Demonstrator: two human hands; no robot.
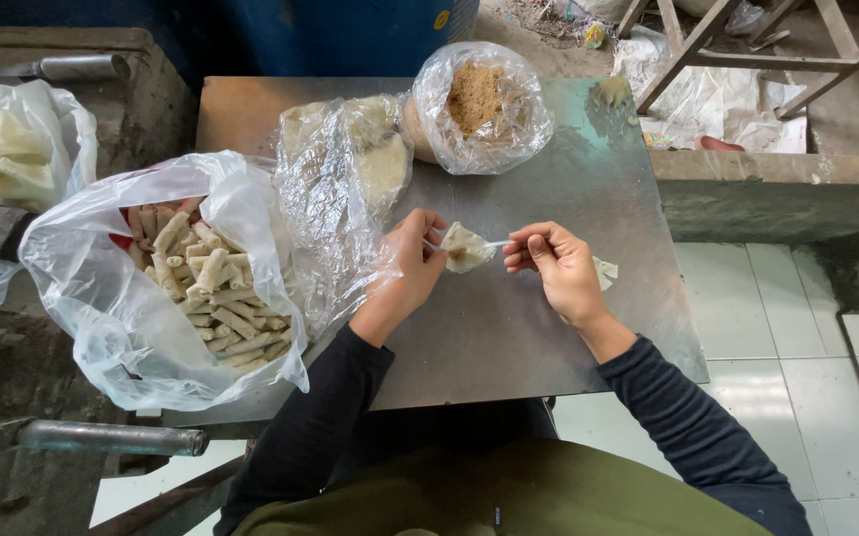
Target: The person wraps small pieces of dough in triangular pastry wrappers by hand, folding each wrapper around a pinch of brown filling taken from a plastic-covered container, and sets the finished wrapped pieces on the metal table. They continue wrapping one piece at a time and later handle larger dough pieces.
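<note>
Head view, looking down. Left hand (pixel 411 260): fingers curled, pinching one thin wrapper (pixel 467 246) with a bit of brown filling, held just above the metal table (pixel 509 328). Right hand (pixel 558 266): fingertips closed on a small spoon (pixel 494 243) whose tip touches the wrapper. One scrap of wrapper (pixel 605 272) lies just beside the right hand. Bags, three on the table: one of finished rolls (pixel 213 288), one of wrapper sheets (pixel 350 159), one over a bowl of brown filling (pixel 476 99). Both sleeves dark.

Clear bag of rolls (pixel 166 288) left; filling bag (pixel 479 104), perhaps crumbs, top.
</note>
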